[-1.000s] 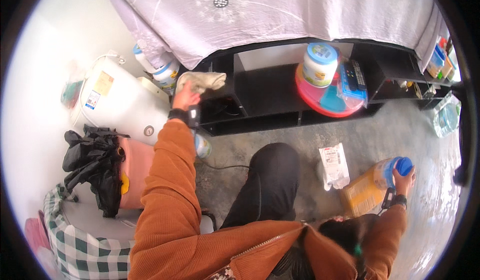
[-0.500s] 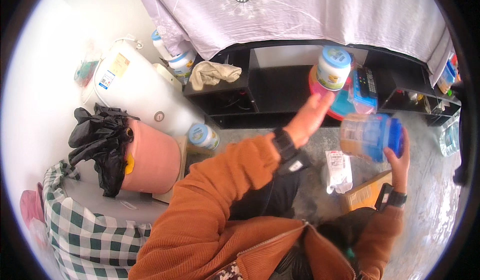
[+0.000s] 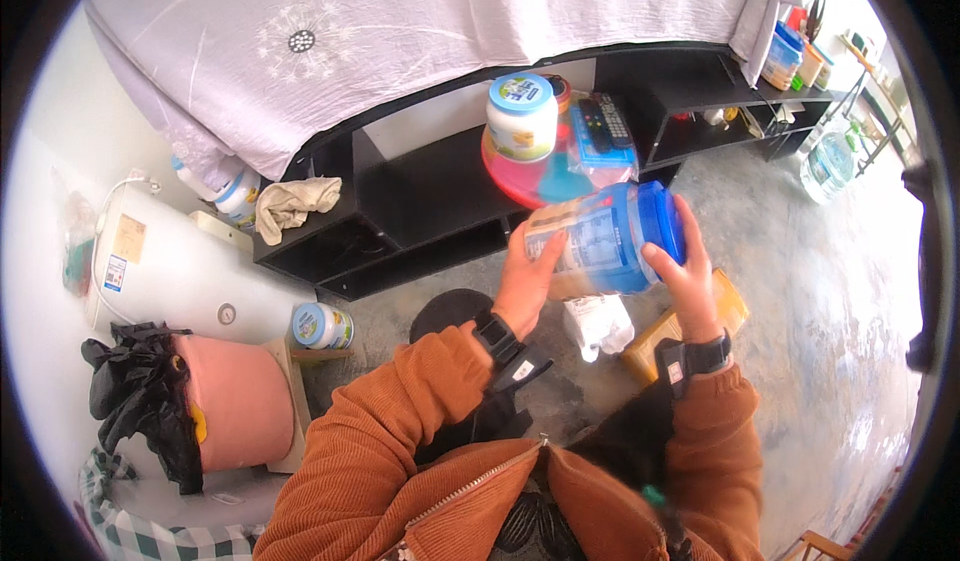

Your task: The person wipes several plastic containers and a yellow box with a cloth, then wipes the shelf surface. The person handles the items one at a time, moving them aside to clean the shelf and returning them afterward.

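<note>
A large clear plastic jar with a blue lid lies tilted sideways between my two hands. My left hand is closed against its base end, thumb along the side. My right hand grips the lid end, with the thumb in front and fingers wrapped over the far side. Just beyond the jar, a white tub with a light-blue lid stands upright on a round pink-and-teal tray. Beside the tub on that tray are a dark remote control and a blue-and-clear packet.
A low black cabinet runs along the back, with a beige cloth on its left end. Left stand a pink bin and another white tub. A cardboard box and white package lie on the floor.
My left hand has let go of the white tub, now standing on the tray, and has moved onto the jar. The jar stays in my right hand. The view has swung right.
</note>
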